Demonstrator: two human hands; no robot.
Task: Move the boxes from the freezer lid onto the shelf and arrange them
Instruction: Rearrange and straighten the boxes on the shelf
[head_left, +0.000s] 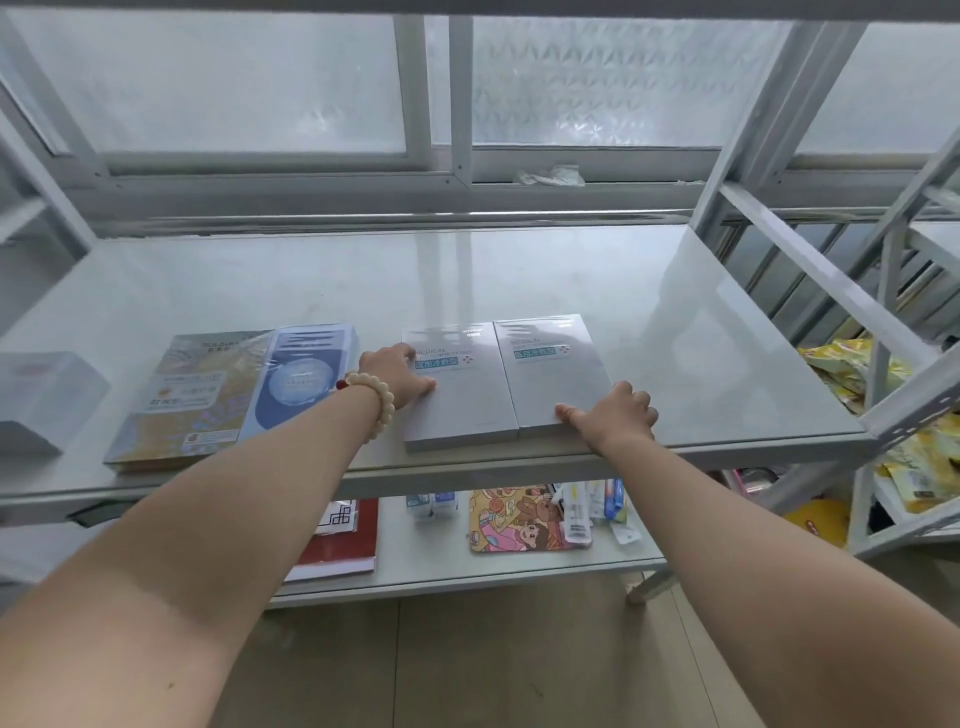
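Two grey boxes (462, 410) (teal-labelled) lie flat, touching side by side, at the shelf (675, 322) front; gold box (192, 395) and blue box (296, 384) lie leftward.

Frame centre: left box (457, 400) and right box (550, 379) lie touching on the shelf (675, 312); left hand (397, 376) grips the former's outer edge, right hand (613, 415) the latter's near corner.

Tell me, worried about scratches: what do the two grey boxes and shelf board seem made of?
Left grey box and right grey box: likely cardboard under glossy film, given glare streaks. Shelf board: smooth, glossy, probably painted metal; it mirrors the window frame.
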